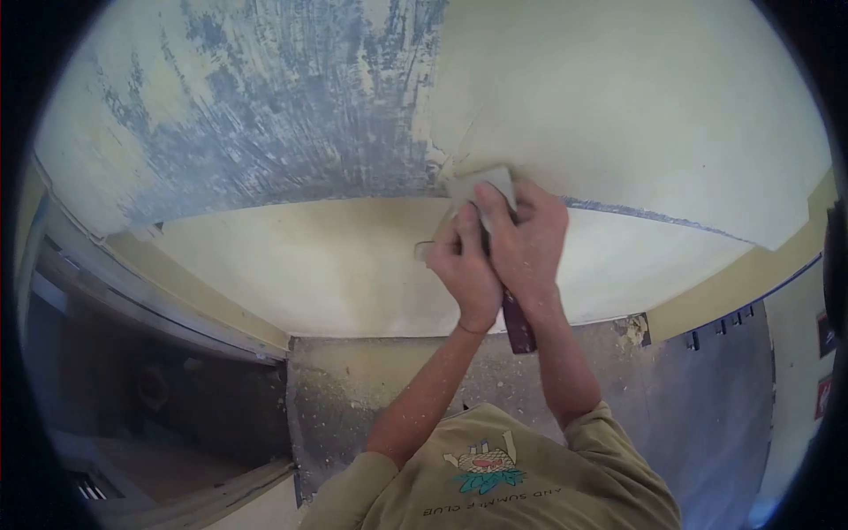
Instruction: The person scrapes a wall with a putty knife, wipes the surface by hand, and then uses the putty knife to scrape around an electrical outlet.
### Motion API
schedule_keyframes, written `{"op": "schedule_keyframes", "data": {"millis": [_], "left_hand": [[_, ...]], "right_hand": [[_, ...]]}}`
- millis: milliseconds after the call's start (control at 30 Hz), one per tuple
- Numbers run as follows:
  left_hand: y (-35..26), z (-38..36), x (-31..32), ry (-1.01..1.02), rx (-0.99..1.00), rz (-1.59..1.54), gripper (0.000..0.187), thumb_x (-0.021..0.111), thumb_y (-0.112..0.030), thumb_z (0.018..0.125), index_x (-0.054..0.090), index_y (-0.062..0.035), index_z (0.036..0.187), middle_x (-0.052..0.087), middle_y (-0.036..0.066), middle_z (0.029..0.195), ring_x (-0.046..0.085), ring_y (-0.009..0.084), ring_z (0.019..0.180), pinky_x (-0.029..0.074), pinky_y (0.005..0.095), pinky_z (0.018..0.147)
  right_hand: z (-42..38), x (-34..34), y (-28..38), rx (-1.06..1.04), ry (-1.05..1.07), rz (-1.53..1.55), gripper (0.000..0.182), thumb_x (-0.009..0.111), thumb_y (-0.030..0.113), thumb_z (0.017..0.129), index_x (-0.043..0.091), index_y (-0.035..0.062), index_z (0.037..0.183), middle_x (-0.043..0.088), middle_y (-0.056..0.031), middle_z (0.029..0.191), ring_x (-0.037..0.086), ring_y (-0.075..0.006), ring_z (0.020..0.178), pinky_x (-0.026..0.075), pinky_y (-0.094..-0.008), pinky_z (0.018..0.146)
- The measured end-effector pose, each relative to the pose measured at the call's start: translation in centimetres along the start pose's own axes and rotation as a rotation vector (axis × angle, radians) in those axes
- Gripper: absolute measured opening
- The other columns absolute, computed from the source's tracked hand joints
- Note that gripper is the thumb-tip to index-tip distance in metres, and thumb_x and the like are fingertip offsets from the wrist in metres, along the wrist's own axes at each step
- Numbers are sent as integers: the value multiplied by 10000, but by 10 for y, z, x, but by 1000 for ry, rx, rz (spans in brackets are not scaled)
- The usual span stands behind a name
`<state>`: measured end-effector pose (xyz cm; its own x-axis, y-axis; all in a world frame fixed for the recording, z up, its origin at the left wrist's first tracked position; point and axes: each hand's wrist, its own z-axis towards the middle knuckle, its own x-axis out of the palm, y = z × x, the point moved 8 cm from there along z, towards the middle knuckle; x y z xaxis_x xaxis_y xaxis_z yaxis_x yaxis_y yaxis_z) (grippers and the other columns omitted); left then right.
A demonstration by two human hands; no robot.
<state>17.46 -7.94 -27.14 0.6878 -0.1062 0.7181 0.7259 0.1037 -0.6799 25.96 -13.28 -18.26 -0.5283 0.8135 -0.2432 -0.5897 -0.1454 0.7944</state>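
Note:
Both my hands grip one scraper against a pale yellow wall (336, 265). The scraper's flat metal blade (484, 183) presses on the paint at the edge of a scraped strip. Its dark red handle (518, 329) sticks out below my wrists. My left hand (466, 274) wraps the shaft from the left, and my right hand (523, 238) lies over it with fingers pushing on the blade's back. Above left, a big patch of wall (291, 115) is scraped down to grey-blue.
A thin scraped line (654, 216) runs right from the blade. Below the wall lies a dusty grey floor (371, 389) strewn with paint flakes. A doorway with a pale frame (159, 309) opens at the left onto a dark room.

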Motion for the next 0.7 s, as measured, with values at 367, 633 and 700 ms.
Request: {"op": "schedule_keyframes", "data": {"millis": [367, 633, 700], "left_hand": [[-9, 9, 10, 48, -39, -46, 466, 540, -278, 1023, 501, -52, 617, 496, -38, 620, 408, 42, 606, 331, 243, 528], [-9, 5, 11, 20, -75, -17, 459, 541, -262, 1022, 510, -48, 617, 484, -46, 618, 395, 47, 595, 326, 254, 518], [-3, 2, 2, 26, -119, -70, 458, 544, -260, 1021, 509, -46, 617, 483, -45, 613, 391, 49, 590, 322, 258, 515]], "right_hand": [[9, 5, 5, -15, -9, 38, 306, 708, 181, 841, 565, -41, 686, 506, -144, 521, 419, -136, 463, 378, -335, 458], [2, 1, 4, -30, -69, 3, 337, 719, 177, 835, 542, -47, 657, 472, -120, 493, 390, -121, 468, 358, -337, 449], [-4, 1, 3, -45, -78, 38, 346, 722, 177, 834, 533, -48, 651, 461, -113, 490, 381, -111, 475, 354, -335, 448]]}}
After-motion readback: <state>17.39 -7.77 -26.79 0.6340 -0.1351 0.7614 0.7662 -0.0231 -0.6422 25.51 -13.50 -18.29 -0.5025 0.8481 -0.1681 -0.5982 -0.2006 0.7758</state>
